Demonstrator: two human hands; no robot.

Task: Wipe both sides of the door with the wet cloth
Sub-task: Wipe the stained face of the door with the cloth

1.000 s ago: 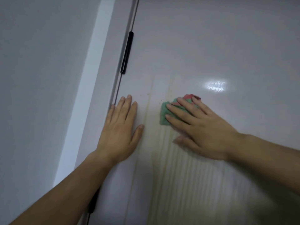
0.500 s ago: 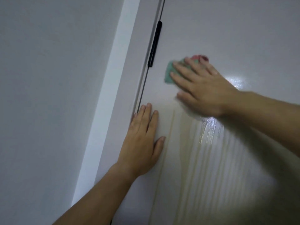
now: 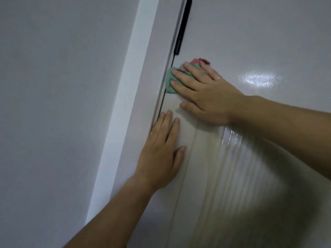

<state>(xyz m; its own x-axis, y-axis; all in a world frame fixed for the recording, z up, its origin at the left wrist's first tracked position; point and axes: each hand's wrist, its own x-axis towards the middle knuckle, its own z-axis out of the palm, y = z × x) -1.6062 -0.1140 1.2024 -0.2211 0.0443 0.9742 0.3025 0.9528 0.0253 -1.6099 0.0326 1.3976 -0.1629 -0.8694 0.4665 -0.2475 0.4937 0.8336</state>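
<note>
A pale, glossy door (image 3: 250, 42) with faint wood grain fills the right of the view. My right hand (image 3: 206, 93) lies flat on a bunched green and red cloth (image 3: 170, 83) and presses it against the door, right beside the hinge-side gap. Most of the cloth is hidden under my fingers. My left hand (image 3: 161, 154) rests flat on the door below, fingers together and pointing up, holding nothing. Wet streaks (image 3: 231, 138) shine on the door under my right wrist.
A black hinge (image 3: 182, 27) runs along the gap above the cloth. A white door frame (image 3: 125, 108) slants down left of the door. A plain grey wall (image 3: 53, 104) takes up the left side. A light reflection (image 3: 258, 79) glares on the door.
My right hand has slid the cloth up the door and then left, up to the hinge gap. My left hand has stayed flat on the door. The camera view has shifted.
</note>
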